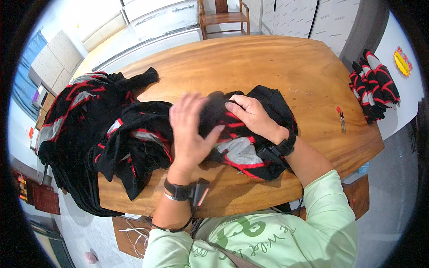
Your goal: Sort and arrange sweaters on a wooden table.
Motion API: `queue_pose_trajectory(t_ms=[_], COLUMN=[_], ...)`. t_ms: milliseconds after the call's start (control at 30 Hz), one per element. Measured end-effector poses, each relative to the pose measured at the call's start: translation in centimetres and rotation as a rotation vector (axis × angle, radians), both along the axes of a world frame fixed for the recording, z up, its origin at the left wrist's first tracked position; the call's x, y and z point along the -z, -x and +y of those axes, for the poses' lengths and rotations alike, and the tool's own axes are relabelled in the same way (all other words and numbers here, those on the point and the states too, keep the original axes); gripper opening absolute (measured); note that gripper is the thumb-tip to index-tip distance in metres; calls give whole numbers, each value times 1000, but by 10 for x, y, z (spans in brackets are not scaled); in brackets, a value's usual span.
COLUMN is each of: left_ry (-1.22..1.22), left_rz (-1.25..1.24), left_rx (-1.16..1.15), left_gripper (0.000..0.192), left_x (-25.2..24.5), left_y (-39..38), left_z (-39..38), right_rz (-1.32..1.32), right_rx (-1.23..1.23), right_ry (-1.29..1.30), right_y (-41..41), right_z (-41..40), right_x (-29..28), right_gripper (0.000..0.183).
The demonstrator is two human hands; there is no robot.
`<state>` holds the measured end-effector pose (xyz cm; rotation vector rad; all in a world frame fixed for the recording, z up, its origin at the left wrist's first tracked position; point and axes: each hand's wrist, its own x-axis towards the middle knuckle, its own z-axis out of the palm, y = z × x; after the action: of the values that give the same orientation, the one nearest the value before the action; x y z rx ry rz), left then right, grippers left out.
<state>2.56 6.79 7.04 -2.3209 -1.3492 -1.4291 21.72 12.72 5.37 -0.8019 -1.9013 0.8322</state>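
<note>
A black knitted garment with grey and red patterning (244,154) lies bunched on the wooden table (254,67) before me. My right hand (249,112) grips its upper black part between thumb and bent fingers. My left hand (191,130), slightly blurred, is spread with its fingers apart at the garment's left side; whether its palm touches the cloth is hidden. Just left of that hand lies another crumpled black, red and grey knit (140,134). It adjoins a large heap of similar knits (80,104) that hangs over the table's left edge.
Thread snips with a red tip (341,120) lie on the table at the right, below a loose pale thread (300,91). Several rolled or folded knits (373,87) are stacked at the right edge. A wooden chair (224,16) stands beyond the far edge. White cables (135,234) hang at the lower left.
</note>
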Motion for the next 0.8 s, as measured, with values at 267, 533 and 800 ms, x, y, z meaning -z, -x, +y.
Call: queue_pose_trajectory(t_ms=[267, 533, 800], left_ry=[464, 1106, 1277], left_rz=[-576, -1069, -889], left_rx=[210, 608, 693], left_gripper=[11, 26, 28], left_x=[19, -7, -3], left_y=[9, 21, 32], left_z=[2, -10, -8], right_rz=[107, 145, 306], right_rx=[-218, -247, -159], right_ry=[32, 229, 223], right_y=[5, 0, 2], right_z=[-12, -15, -9], right_x=[-14, -20, -13], right_gripper=[17, 13, 16])
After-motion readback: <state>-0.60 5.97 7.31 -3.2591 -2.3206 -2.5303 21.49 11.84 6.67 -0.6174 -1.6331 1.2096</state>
